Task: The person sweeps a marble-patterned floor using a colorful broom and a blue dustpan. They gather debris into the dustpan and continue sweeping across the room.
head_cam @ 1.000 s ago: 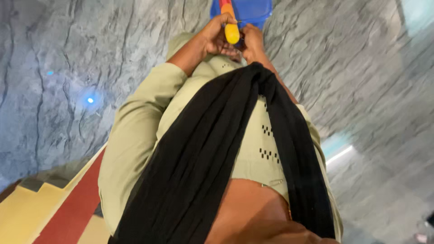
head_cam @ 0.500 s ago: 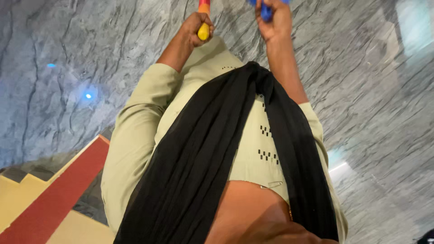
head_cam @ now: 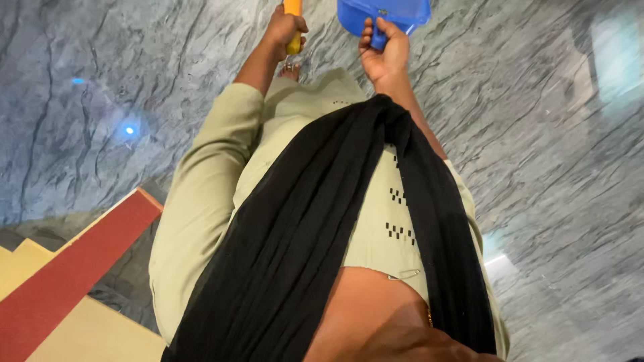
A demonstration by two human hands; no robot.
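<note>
Your left hand has its fingers wrapped around a yellow handle; just beside it, your right hand grips a blue dustpan by its stub, above the grey marble floor.

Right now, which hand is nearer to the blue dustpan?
Right. The right hand grips the handle of the blue dustpan. The left hand is apart from it, closed round a yellow handle beside it.

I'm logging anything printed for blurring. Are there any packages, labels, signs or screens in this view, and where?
None in view: no package, label, sign or screen.
Left hand: grips a yellow handle, plain.
Right hand: holds a blue plastic dustpan, plain.
Grey marble floor: only light reflections.
</note>
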